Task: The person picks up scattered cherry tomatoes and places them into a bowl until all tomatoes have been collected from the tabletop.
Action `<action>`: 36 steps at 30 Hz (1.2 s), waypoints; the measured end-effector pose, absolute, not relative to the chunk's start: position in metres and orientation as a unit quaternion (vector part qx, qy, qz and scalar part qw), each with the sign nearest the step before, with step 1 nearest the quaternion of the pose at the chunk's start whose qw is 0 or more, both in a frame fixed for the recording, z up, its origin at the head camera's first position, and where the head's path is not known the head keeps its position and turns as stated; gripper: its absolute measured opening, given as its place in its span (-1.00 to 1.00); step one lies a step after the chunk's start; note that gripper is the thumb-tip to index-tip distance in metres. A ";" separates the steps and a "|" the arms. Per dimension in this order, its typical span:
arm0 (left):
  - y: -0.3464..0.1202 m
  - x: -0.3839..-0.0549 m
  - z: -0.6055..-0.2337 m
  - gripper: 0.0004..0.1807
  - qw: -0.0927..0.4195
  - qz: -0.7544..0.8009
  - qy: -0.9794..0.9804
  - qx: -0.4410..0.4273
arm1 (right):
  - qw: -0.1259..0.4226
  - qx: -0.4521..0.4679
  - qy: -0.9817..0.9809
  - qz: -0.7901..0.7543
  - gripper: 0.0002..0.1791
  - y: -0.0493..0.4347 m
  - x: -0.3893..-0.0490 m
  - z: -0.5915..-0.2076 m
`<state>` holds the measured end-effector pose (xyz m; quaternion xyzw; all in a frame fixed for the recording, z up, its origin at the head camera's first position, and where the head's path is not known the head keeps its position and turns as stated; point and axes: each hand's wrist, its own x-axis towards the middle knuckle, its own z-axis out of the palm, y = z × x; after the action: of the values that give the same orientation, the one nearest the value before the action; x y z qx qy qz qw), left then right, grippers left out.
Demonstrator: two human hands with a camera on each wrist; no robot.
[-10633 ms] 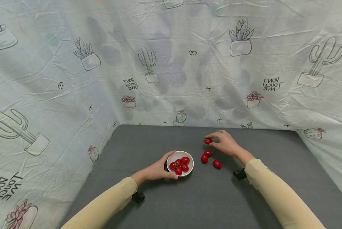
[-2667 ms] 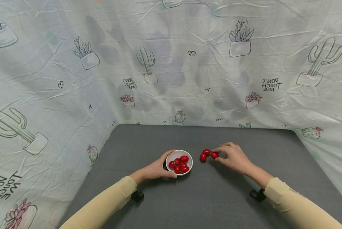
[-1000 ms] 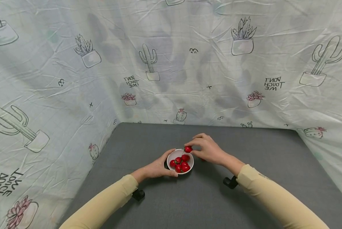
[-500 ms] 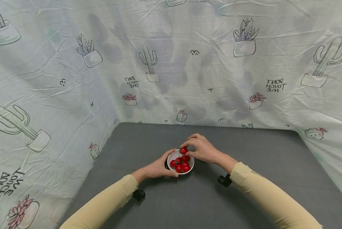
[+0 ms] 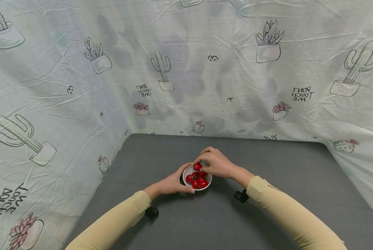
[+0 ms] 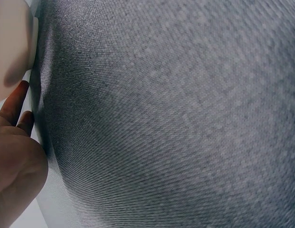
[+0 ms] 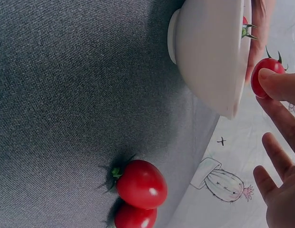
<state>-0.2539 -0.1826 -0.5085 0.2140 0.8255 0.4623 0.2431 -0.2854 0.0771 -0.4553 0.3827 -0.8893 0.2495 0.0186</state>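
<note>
My left hand point(image 5: 170, 184) holds a small white bowl point(image 5: 187, 170) from its left side, thumb near the front rim and fingers round the back. Several red cherry tomatoes point(image 5: 202, 183) lie inside it. My right hand point(image 5: 217, 165) pinches another cherry tomato point(image 7: 273, 65) between thumb and fingers, just over the bowl's far rim; its green stalk shows in the right wrist view. Two more tomatoes point(image 7: 142, 184) rest on the table near the bowl, seen in the right wrist view and hidden by my right hand in the head view.
The dark grey cloth-covered table point(image 5: 180, 222) runs back to a pale curtain point(image 5: 192, 69) printed with cacti, which also hangs at both sides. A black wrist device point(image 5: 151, 212) sits under my left forearm, and a similar device point(image 5: 241, 196) under my right.
My right hand picked up a tomato from the three on the table and carried it left over the bowl, lowering it slightly in the last half second. My left hand stays at the bowl.
</note>
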 end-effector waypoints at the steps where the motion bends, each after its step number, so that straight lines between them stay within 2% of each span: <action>1: -0.183 -0.254 -0.508 0.20 0.244 0.462 0.825 0.214 | 0.019 0.384 -0.889 0.247 -0.73 0.077 -0.286 -0.456; 19: -0.182 -0.250 -0.506 0.20 0.247 0.463 0.826 0.205 | 0.028 0.393 -0.888 0.238 -0.73 0.075 -0.287 -0.459; 36: -0.182 -0.250 -0.507 0.18 0.245 0.461 0.828 0.207 | 0.037 0.374 -0.891 0.253 -0.63 0.090 -0.288 -0.456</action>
<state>-0.2500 -0.1821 -0.5068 0.2070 0.8276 0.4606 0.2451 -0.2878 0.0899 -0.4562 0.3740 -0.8914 0.2532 0.0371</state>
